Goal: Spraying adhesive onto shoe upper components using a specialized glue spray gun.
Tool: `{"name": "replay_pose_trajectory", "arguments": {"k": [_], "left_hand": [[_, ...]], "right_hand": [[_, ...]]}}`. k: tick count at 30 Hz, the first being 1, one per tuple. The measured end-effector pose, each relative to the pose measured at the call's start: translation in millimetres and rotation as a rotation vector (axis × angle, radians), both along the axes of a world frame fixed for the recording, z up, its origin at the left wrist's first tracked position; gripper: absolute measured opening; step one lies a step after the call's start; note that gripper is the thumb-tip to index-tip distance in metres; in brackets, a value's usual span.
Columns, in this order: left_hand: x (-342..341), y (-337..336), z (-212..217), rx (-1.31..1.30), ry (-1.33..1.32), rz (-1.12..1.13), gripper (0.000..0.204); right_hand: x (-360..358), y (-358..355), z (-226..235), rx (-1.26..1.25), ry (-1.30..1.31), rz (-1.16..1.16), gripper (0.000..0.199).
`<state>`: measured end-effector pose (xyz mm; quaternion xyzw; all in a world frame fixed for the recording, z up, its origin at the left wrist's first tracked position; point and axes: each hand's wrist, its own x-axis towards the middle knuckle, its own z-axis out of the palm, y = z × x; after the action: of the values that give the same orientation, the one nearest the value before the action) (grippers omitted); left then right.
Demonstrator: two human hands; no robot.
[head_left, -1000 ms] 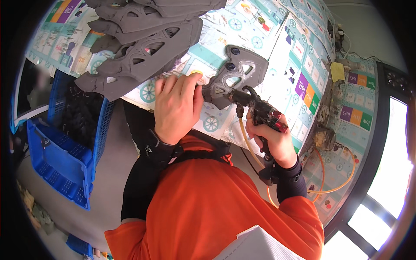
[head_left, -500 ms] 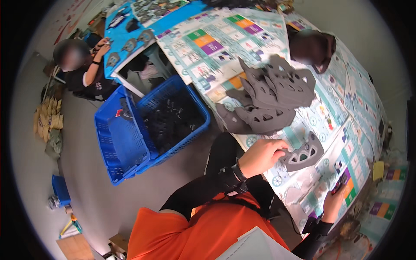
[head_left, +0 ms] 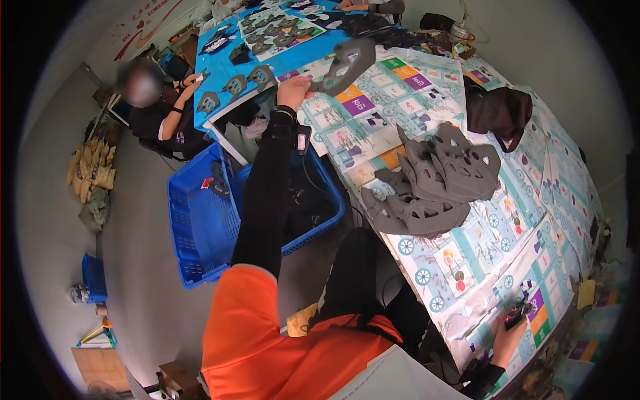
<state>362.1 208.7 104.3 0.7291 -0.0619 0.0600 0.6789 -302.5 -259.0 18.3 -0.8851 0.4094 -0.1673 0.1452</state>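
My left hand (head_left: 293, 92), stretched far forward over the table, is closed on one end of a curved grey piece with cut-out openings (head_left: 351, 67), which looks like foam. The piece is held up above the table's far left part. My right hand (head_left: 509, 341) rests near the table's right front edge, closed round a small black-and-red tool (head_left: 516, 315) whose kind I cannot make out. Between the hands, a heap of similar grey cut-out pieces (head_left: 437, 212) lies overlapped on the patterned table cover (head_left: 460, 263).
Left of the table stand a blue basket holding dark items (head_left: 337, 220) and a tilted blue basket (head_left: 193, 227). A co-worker (head_left: 157, 120) sits at the blue-covered table (head_left: 227, 63), where several grey pieces lie. A dark cloth bag (head_left: 500, 117) lies at the far right.
My left hand has moved forward and left, carrying the grey piece from the near table toward the blue-covered one. The right hand keeps its tool near the same place. The view has shifted.
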Motion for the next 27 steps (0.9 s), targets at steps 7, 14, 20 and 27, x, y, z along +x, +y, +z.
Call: {"name": "replay_pose_trajectory", "arguments": {"k": [7, 14, 20, 27], "left_hand": [[83.3, 23.1, -84.7, 1.416, -0.324, 0.050, 0.020], [-26.1, -5.5, -32.2, 0.390, -0.283, 0.308, 0.075], [-110.8, 87.7, 127.1, -0.391, -0.546, 0.518, 0.078], [-188.3, 126.7, 184.0, -0.113, -0.481, 0.209, 0.077]], "right_hand": [[18.8, 23.1, 42.0, -0.173, 0.198, -0.106, 0.075], [116.9, 146.7, 162.1, 0.961, -0.522, 0.781, 0.092], [166.5, 196.6, 205.1, 1.166, -0.499, 1.265, 0.094], [193.5, 225.1, 200.2, 0.352, -0.967, 1.034, 0.092]]}}
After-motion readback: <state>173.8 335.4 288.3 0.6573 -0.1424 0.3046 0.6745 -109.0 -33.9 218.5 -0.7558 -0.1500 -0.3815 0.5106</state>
